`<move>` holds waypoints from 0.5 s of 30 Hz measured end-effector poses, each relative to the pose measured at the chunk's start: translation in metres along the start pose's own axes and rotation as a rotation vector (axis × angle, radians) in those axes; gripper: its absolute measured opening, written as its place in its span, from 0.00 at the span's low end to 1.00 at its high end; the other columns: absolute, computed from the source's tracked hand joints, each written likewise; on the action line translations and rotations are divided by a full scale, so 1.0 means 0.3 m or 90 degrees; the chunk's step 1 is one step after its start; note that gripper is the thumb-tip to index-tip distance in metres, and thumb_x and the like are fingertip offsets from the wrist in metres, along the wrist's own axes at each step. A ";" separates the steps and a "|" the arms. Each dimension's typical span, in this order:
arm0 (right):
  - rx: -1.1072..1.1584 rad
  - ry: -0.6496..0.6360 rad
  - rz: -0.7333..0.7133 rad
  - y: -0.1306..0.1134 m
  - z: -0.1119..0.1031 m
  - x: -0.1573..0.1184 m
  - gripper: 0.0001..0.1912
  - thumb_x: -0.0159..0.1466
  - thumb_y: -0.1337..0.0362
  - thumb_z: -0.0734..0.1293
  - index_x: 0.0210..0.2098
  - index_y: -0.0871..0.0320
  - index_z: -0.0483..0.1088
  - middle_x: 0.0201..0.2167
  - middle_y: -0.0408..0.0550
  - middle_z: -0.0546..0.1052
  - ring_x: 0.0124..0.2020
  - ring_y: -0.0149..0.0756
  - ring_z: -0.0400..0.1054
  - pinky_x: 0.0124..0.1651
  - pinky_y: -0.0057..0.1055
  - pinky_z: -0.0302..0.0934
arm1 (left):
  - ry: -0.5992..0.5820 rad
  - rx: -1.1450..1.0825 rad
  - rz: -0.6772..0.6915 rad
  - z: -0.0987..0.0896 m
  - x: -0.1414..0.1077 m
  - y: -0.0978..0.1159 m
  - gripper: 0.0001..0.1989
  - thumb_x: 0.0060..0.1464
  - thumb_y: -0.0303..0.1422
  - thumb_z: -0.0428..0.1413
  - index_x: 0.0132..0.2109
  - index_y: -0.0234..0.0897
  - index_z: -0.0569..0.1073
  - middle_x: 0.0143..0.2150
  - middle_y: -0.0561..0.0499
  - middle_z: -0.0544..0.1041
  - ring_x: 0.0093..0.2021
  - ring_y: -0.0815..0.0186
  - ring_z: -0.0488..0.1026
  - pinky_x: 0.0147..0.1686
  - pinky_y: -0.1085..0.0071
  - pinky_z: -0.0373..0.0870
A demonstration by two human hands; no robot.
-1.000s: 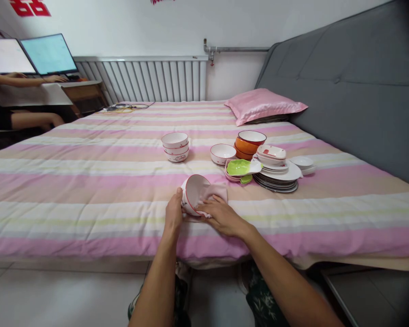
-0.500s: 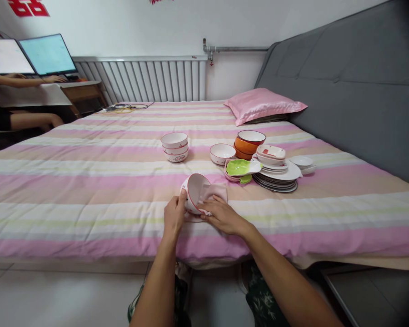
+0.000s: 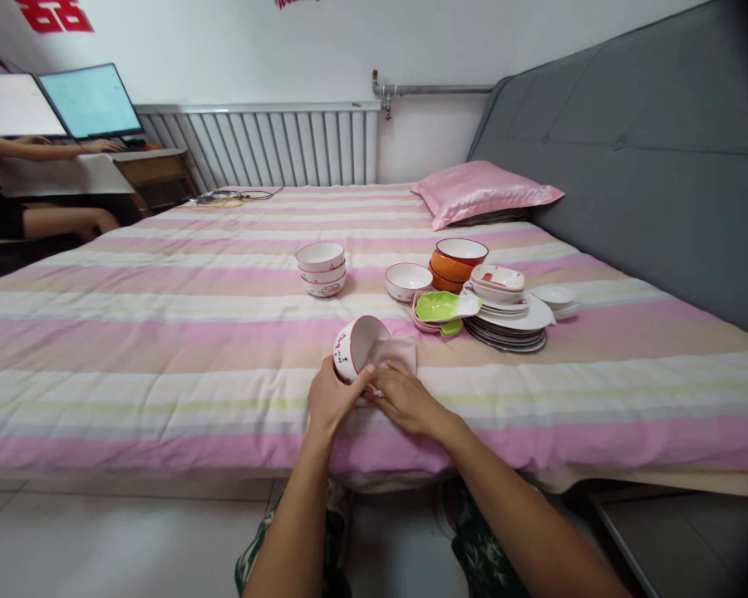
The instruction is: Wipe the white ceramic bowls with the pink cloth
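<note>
A white bowl [image 3: 345, 350] with a red rim and small printed figures is tilted on its side near the front of the bed, its mouth facing right. My left hand [image 3: 335, 394] grips it from below and the left, the thumb over the near rim. My right hand [image 3: 405, 399] holds a pale pink cloth [image 3: 402, 352] against the bowl's inside and near rim; its fingertips are partly hidden. Behind stand a stack of matching bowls [image 3: 321, 270] and a single bowl [image 3: 407, 282].
To the right are orange bowls [image 3: 452, 267], a green leaf-shaped dish [image 3: 437, 306], stacked plates [image 3: 536, 316] and small white dishes [image 3: 556, 297]. A pink pillow [image 3: 483, 193] lies by the grey headboard [image 3: 636, 149]. A person's arm [image 3: 37, 151] rests at a desk with monitors, far left.
My left hand has slid from the bowl's left rim down to its near side, thumb now by my right hand. The bowl has turned a little, showing more of its printed outside.
</note>
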State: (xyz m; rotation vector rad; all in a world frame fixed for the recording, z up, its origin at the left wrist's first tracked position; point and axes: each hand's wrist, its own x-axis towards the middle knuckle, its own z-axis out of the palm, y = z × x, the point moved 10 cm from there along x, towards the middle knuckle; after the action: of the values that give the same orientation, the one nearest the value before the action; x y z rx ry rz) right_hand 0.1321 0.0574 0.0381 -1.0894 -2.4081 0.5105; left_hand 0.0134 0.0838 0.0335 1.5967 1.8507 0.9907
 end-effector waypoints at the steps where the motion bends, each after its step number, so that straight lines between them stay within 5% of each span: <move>1: -0.003 -0.001 -0.008 -0.009 0.000 0.001 0.13 0.68 0.66 0.56 0.48 0.60 0.67 0.50 0.54 0.74 0.52 0.39 0.66 0.63 0.47 0.46 | 0.004 -0.017 0.003 -0.001 0.000 0.003 0.24 0.43 0.50 0.58 0.41 0.34 0.70 0.35 0.43 0.77 0.34 0.57 0.73 0.31 0.67 0.64; 7: 0.052 0.018 -0.079 -0.066 -0.025 0.002 0.14 0.66 0.62 0.61 0.49 0.59 0.68 0.47 0.53 0.76 0.49 0.41 0.69 0.54 0.39 0.58 | 0.016 -0.114 0.002 -0.012 0.005 -0.010 0.16 0.46 0.41 0.54 0.39 0.34 0.71 0.35 0.46 0.76 0.35 0.59 0.72 0.34 0.67 0.65; 12: 0.044 0.122 -0.103 -0.059 -0.079 -0.005 0.37 0.55 0.52 0.71 0.59 0.61 0.61 0.58 0.59 0.68 0.59 0.47 0.61 0.61 0.43 0.53 | 0.001 -0.154 0.009 -0.006 0.013 -0.022 0.17 0.48 0.41 0.51 0.40 0.33 0.71 0.37 0.45 0.75 0.37 0.58 0.71 0.37 0.66 0.65; 15: 0.004 0.104 -0.108 -0.059 -0.061 -0.005 0.42 0.52 0.47 0.72 0.60 0.62 0.61 0.59 0.60 0.66 0.62 0.49 0.58 0.63 0.46 0.49 | 0.001 -0.154 0.006 -0.006 0.013 -0.028 0.17 0.48 0.41 0.51 0.40 0.33 0.71 0.35 0.46 0.75 0.36 0.59 0.71 0.37 0.66 0.65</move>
State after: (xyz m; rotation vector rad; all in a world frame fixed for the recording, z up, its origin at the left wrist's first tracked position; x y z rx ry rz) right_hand 0.1321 0.0481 0.0618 -0.8777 -2.3273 0.3582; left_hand 0.0062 0.0870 0.0284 1.4605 1.6534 1.1712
